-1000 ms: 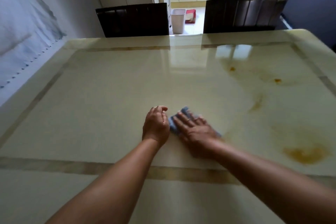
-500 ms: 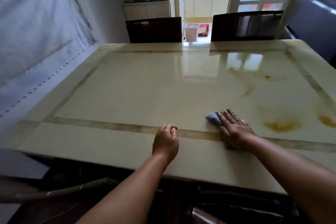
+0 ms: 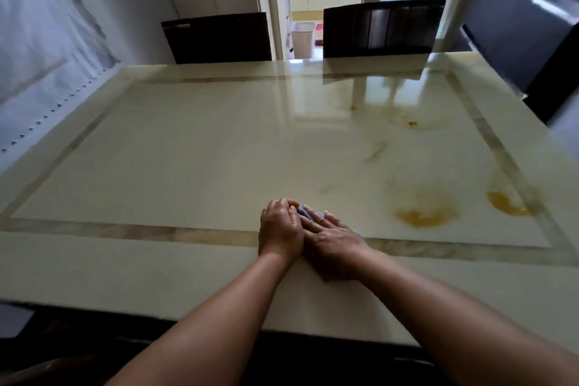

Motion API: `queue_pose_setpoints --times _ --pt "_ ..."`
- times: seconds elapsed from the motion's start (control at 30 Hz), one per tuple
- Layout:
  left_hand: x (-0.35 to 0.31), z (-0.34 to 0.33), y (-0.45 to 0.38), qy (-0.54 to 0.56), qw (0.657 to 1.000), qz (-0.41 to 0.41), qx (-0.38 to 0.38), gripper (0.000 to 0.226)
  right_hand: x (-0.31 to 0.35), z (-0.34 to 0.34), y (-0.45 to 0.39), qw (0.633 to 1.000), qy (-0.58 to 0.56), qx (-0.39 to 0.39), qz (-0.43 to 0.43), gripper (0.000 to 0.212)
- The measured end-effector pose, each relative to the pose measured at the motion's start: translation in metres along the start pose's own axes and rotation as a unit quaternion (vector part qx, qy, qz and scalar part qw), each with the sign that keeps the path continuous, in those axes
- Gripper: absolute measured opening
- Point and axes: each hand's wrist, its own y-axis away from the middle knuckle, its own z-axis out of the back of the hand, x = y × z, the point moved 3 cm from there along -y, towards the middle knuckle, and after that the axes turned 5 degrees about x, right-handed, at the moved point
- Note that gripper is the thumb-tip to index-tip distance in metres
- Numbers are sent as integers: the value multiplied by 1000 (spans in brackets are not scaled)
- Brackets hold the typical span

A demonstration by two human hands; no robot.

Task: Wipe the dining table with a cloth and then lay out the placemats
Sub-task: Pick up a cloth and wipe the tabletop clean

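Note:
A glossy cream marble dining table point(image 3: 194, 147) fills the view. A small blue cloth point(image 3: 304, 212) lies on it near the front, mostly hidden under my right hand point(image 3: 332, 238), which presses flat on it with straight fingers. My left hand point(image 3: 280, 229) rests on the table as a loose fist, holding nothing, and touches the right hand's left side. No placemats are in view.
Yellow-brown marks point(image 3: 421, 216) lie on the table at the right, with another point(image 3: 507, 204) near the right border. Two dark chairs point(image 3: 219, 37) point(image 3: 382, 28) stand at the far edge. A dark sofa point(image 3: 532, 25) is at the right, a white bin point(image 3: 303, 39) behind.
My right hand slid the cloth left across the table until it met my left hand. The left hand stayed curled on the table. The camera shifted a little.

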Motion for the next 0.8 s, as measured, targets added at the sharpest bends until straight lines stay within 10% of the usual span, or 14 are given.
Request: queue_pose_setpoints --times 0.47,0.8 --pt "-25 -48 -50 -34 999 -15 -5 32 -223 54 12 952 -99 -76 -278 54" --pt "-49 -64 -11 -26 999 -22 24 48 -54 -11 77 999 7 -22 35 61"
